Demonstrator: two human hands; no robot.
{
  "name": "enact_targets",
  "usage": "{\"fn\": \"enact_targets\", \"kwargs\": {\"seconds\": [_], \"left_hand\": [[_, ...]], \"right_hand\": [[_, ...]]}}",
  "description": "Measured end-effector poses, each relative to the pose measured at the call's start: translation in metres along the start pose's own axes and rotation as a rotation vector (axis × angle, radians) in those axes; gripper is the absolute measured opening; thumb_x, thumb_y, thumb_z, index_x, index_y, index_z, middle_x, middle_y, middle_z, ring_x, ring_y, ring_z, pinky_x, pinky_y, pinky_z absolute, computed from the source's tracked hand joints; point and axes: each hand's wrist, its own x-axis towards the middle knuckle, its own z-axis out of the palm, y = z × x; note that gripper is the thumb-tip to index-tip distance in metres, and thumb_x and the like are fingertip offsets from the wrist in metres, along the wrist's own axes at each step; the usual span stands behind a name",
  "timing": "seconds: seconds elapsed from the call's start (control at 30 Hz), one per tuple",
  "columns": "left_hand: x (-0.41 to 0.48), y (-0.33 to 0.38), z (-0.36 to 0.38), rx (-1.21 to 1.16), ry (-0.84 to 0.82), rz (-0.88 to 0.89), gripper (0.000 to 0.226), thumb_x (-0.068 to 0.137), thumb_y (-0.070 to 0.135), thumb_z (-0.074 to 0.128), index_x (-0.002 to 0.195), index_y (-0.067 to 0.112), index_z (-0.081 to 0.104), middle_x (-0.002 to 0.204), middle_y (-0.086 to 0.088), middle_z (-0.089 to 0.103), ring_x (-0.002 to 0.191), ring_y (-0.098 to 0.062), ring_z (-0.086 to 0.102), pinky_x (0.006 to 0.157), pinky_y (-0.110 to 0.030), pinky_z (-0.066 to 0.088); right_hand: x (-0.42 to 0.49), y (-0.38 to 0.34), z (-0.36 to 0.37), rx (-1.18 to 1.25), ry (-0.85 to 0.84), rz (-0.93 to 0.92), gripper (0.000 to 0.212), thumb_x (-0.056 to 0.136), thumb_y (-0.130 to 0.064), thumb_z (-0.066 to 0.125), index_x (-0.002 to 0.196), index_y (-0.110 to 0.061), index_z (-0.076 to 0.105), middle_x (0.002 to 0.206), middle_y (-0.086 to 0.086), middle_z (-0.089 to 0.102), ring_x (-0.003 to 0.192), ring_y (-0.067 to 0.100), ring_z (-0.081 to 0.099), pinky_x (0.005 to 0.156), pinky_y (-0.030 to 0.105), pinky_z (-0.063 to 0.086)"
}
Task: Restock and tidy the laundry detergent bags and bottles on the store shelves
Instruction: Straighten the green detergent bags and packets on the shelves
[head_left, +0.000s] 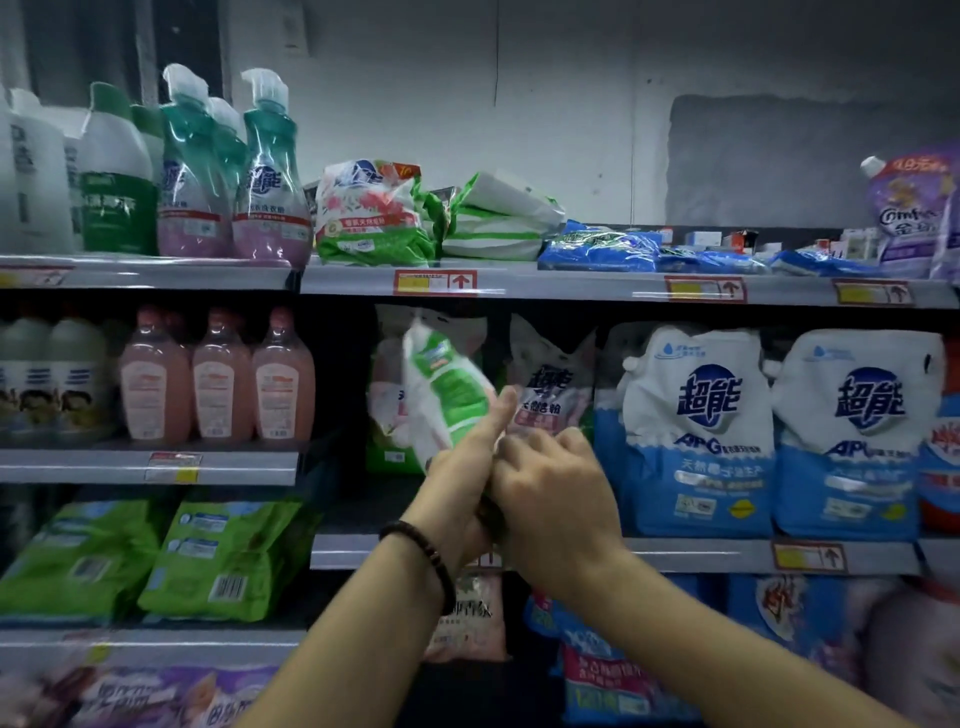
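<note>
Green-and-white detergent bag (447, 384) tilts toward eleven o'clock, its lower end clamped by left hand (462, 483) and right hand (545, 478), fingers curled. Likely restocking: next, stand it upright on the middle shelf (675, 553).

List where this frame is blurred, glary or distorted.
Head view: dim, bluish light overall; the green-and-white bag held by the left hand is motion-smeared, its print unreadable; glare streaks the teal pump bottles; the blue-and-white pouches are sharpest; the wide-angle lens bows the shelf rails, and the lower corners go soft.
</note>
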Motion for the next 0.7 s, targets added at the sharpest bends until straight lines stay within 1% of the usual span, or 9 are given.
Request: {"fn": "enact_targets", "kwargs": {"seconds": [0.13, 0.2, 0.3, 0.37, 0.43, 0.47, 0.53, 0.63, 0.7], "left_hand": [[-0.011, -0.037, -0.003, -0.138, 0.295, 0.044, 0.05, 0.086, 0.037, 0.084, 0.113, -0.004, 0.072, 0.098, -0.019, 0.079, 0.082, -0.033, 0.079, 0.069, -0.045, 0.066], [-0.018, -0.049, -0.005, -0.129, 0.321, 0.057, 0.038, 0.093, 0.026, 0.079, 0.111, -0.006, 0.072, 0.098, -0.019, 0.078, 0.086, -0.033, 0.078, 0.073, -0.046, 0.066], [-0.036, -0.052, -0.004, -0.097, 0.279, 0.113, 0.035, 0.094, 0.029, 0.079, 0.111, -0.001, 0.073, 0.085, -0.011, 0.076, 0.071, -0.026, 0.071, 0.056, -0.033, 0.06], [-0.046, -0.05, -0.009, -0.091, 0.211, 0.146, 0.036, 0.089, 0.031, 0.083, 0.109, 0.003, 0.074, 0.083, -0.01, 0.08, 0.068, -0.026, 0.075, 0.056, -0.034, 0.06], [-0.057, -0.047, -0.017, -0.065, 0.161, 0.17, 0.032, 0.091, 0.025, 0.079, 0.113, 0.003, 0.073, 0.09, -0.015, 0.081, 0.073, -0.031, 0.079, 0.057, -0.037, 0.062], [-0.061, -0.047, -0.023, -0.061, 0.139, 0.183, 0.031, 0.092, 0.023, 0.077, 0.117, 0.004, 0.072, 0.097, -0.017, 0.081, 0.08, -0.034, 0.08, 0.059, -0.04, 0.063], [-0.066, -0.051, -0.037, -0.096, 0.103, 0.203, 0.029, 0.097, 0.019, 0.071, 0.124, 0.007, 0.071, 0.109, -0.018, 0.08, 0.093, -0.037, 0.079, 0.067, -0.046, 0.065], [-0.07, -0.056, -0.058, -0.169, 0.065, 0.203, 0.03, 0.102, 0.017, 0.064, 0.131, 0.011, 0.068, 0.122, -0.02, 0.076, 0.106, -0.042, 0.076, 0.076, -0.054, 0.063], [-0.072, -0.055, -0.071, -0.202, 0.046, 0.179, 0.03, 0.104, 0.018, 0.058, 0.131, 0.008, 0.067, 0.123, -0.022, 0.075, 0.102, -0.041, 0.077, 0.073, -0.051, 0.064]], "right_hand": [[-0.037, -0.007, -0.012, -0.099, 0.066, -0.163, 0.035, 0.076, -0.001, 0.037, 0.084, -0.01, 0.07, 0.078, 0.006, 0.062, 0.071, 0.031, 0.057, 0.074, 0.047, 0.047], [-0.049, -0.01, -0.02, -0.113, -0.009, -0.146, 0.025, 0.071, -0.001, 0.046, 0.08, -0.012, 0.067, 0.076, 0.006, 0.061, 0.07, 0.031, 0.055, 0.07, 0.045, 0.047], [-0.064, -0.012, -0.03, -0.004, -0.257, -0.143, 0.025, 0.067, -0.027, 0.071, 0.089, -0.016, 0.066, 0.083, 0.004, 0.061, 0.075, 0.028, 0.055, 0.069, 0.042, 0.046], [-0.069, 0.0, -0.039, 0.264, -0.361, -0.085, 0.044, 0.077, -0.056, 0.063, 0.103, -0.022, 0.068, 0.094, -0.003, 0.063, 0.084, 0.019, 0.059, 0.074, 0.034, 0.05], [-0.071, 0.023, -0.04, 0.678, -0.39, 0.147, 0.047, 0.083, -0.064, 0.06, 0.111, -0.027, 0.07, 0.098, -0.011, 0.065, 0.088, 0.006, 0.061, 0.077, 0.026, 0.054], [-0.076, 0.038, -0.032, 0.807, -0.297, 0.29, 0.044, 0.082, -0.062, 0.065, 0.109, -0.027, 0.069, 0.099, -0.012, 0.064, 0.089, 0.004, 0.061, 0.076, 0.024, 0.053], [-0.088, 0.068, -0.011, 0.882, -0.176, 0.6, 0.058, 0.07, -0.068, 0.072, 0.112, -0.028, 0.063, 0.109, -0.01, 0.061, 0.1, 0.006, 0.06, 0.081, 0.025, 0.052], [-0.107, 0.091, 0.02, 1.334, -0.467, 0.962, 0.104, 0.054, -0.079, 0.085, 0.133, -0.018, 0.058, 0.127, 0.005, 0.068, 0.117, 0.026, 0.068, 0.097, 0.046, 0.059], [-0.115, 0.091, 0.03, 1.644, -0.656, 0.967, 0.095, 0.07, -0.06, 0.088, 0.141, -0.007, 0.055, 0.131, 0.016, 0.072, 0.12, 0.037, 0.07, 0.103, 0.057, 0.057]]}}
